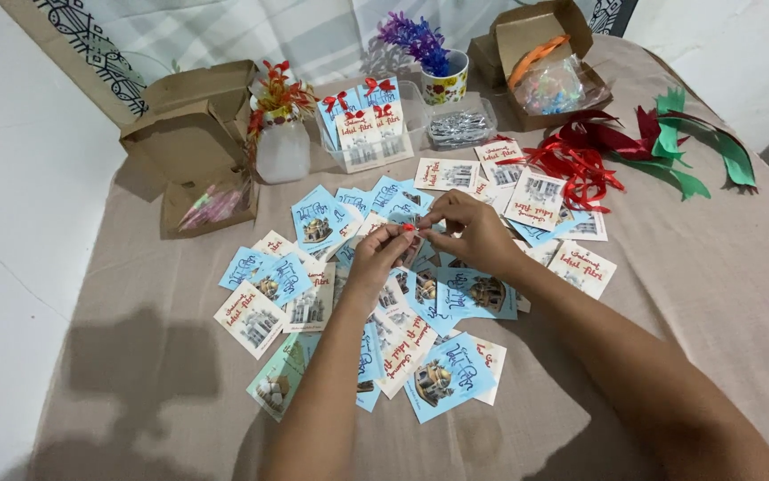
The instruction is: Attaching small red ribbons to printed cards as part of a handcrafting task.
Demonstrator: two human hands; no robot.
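Hands: the left hand and right hand meet above the desk, fingertips pinched together on a small red bow.
Bow: mostly hidden between the fingers; its shape is hard to make out.
Cards: blue and white printed cards lie scattered under the forearms, several partly covered.
Clear tray: holds upright cards already topped with red bows.
Ribbons: a red ribbon tangle and green ribbon strips lie to the right.
Boxes: an open cardboard box sits at the back, its contents blurred.
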